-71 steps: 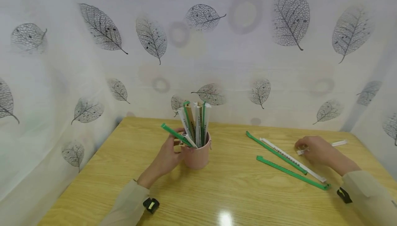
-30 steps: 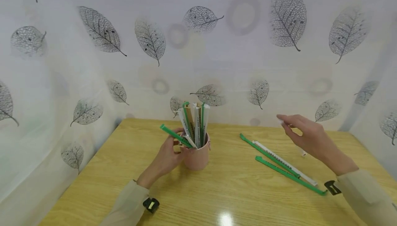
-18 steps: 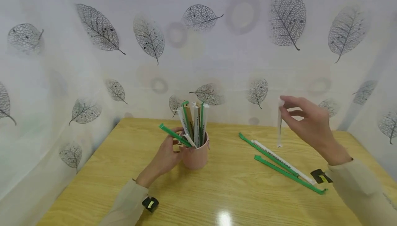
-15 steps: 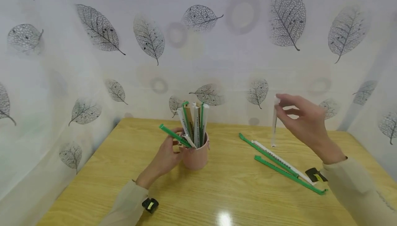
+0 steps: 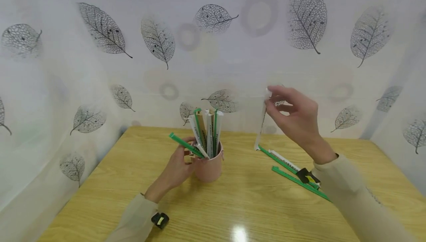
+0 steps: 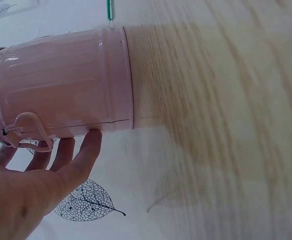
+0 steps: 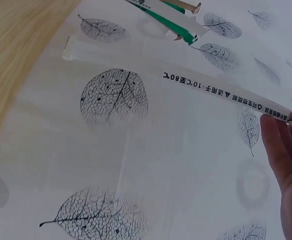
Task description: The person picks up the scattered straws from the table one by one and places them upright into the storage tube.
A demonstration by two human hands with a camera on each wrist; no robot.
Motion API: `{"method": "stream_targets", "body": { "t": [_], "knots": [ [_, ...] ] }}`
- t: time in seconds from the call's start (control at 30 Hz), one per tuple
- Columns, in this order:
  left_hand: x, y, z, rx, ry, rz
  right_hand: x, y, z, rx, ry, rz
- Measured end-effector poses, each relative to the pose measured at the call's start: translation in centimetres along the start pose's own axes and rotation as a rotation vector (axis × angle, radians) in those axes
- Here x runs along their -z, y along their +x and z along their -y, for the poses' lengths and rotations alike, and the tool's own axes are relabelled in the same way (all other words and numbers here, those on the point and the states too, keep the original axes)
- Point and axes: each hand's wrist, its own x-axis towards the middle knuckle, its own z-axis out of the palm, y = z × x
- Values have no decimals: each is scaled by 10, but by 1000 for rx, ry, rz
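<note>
A pink metal bucket (image 5: 208,170) stands upright on the table, with several wrapped drinking straws in white, green and brown leaning in it. One green straw (image 5: 186,145) tilts out to the left, above my left hand (image 5: 175,168). That hand holds the bucket's left side; in the left wrist view its fingers (image 6: 88,150) touch the wall beside a small handle. My right hand (image 5: 294,114) pinches the top end of a white wrapped straw (image 5: 261,127), which hangs nearly vertical to the right of the bucket. Black printing shows on its wrapper (image 7: 196,87) in the right wrist view.
On the wooden table (image 5: 239,197), a green straw (image 5: 289,176) and a white straw (image 5: 283,160) lie right of the bucket, partly hidden by the right forearm. Another green one lies beside the white. A leaf-patterned cloth (image 5: 253,57) hangs behind and at the sides.
The right hand has picked up a white straw from the table's right side, raised it and carried it left toward the bucket. The left hand has stayed on the bucket.
</note>
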Motion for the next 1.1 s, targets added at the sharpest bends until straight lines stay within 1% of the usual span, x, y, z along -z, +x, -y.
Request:
{"method": "stream_targets", "body": {
  "t": [0.1, 0.27, 0.4, 0.53, 0.67, 0.8, 0.97, 1.1],
  "knots": [
    [1, 0, -1, -1, 19, -1, -13, 5, 5, -18, 44, -30],
    [2, -1, 0, -22, -8, 10, -33, 13, 14, -25, 146, -86],
    [3, -1, 0, -42, -29, 14, -50, 17, 20, -4, 222, -118],
    [3, -1, 1, -46, -30, 11, -64, 16, 24, 30, 245, -125],
    [3, -1, 1, -34, -29, 14, -75, 12, 24, 70, 240, -90],
    [3, -1, 2, -33, -30, 16, -82, 7, 20, 93, 205, -36],
    [4, -1, 3, -42, -32, 12, -90, -1, 15, 101, 157, 32],
    [3, 0, 4, -35, -33, 12, -96, -12, 11, 92, 126, 89]
  ]
}}
